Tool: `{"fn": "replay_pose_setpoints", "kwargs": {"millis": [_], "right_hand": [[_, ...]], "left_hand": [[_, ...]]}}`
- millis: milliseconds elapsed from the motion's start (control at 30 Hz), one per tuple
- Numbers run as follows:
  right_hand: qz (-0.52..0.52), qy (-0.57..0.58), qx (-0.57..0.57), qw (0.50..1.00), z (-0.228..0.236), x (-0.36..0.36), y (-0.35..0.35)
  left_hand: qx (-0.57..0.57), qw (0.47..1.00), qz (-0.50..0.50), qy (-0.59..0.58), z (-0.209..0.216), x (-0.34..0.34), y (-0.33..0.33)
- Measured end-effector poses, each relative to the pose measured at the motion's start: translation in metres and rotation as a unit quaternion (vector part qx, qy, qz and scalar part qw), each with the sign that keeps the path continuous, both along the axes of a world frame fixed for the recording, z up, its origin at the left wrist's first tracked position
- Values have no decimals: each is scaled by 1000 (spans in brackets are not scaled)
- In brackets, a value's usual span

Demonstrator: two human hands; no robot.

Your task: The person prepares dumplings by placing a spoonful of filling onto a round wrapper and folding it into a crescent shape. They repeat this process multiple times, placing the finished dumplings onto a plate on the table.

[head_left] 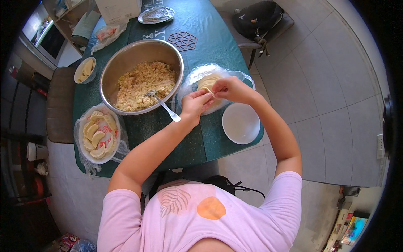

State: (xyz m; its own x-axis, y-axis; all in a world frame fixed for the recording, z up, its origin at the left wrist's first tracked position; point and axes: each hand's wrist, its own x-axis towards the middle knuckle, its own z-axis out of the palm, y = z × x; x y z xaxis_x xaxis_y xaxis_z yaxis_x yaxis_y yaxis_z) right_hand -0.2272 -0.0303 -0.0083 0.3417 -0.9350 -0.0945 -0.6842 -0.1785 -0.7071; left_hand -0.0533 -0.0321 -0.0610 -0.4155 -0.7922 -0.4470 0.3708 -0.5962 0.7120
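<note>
My left hand [196, 106] and my right hand [231, 89] meet over a stack of round dumpling wrappers [206, 80] lying in a clear plastic bag [191, 80]. Between them, both sets of fingers pinch a pale dumpling wrapper [208, 90], seen almost edge-on. Just left of my left hand stands a large steel bowl [174, 53] of chopped filling [140, 82]. A metal spoon [170, 111] rests in the filling, its handle over the near rim. Close below my right hand sits a white round dish [241, 124].
A plastic-lined plate [82, 145] with several folded dumplings [98, 138] stands at the table's left edge. Behind it is a small bowl [77, 77] of pale pieces. Farther back lie a hexagonal trivet [182, 41], a film-covered plate [156, 15] and a white box [119, 10].
</note>
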Motion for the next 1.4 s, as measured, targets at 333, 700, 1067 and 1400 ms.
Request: {"fn": "replay_pose_setpoints", "kwargs": {"millis": [333, 700, 1067, 1400], "right_hand": [[-33, 13, -67, 997, -5, -1, 4], [-5, 164, -141, 976, -5, 9, 12], [-88, 46, -96, 990, -17, 19, 4], [-177, 126, -152, 964, -24, 25, -8]], "left_hand": [[-40, 995, 31, -86, 1, -8, 3], [-91, 990, -20, -108, -4, -1, -5], [-194, 945, -1, -262, -18, -7, -8], [-117, 981, 55, -147, 8, 42, 47]]}}
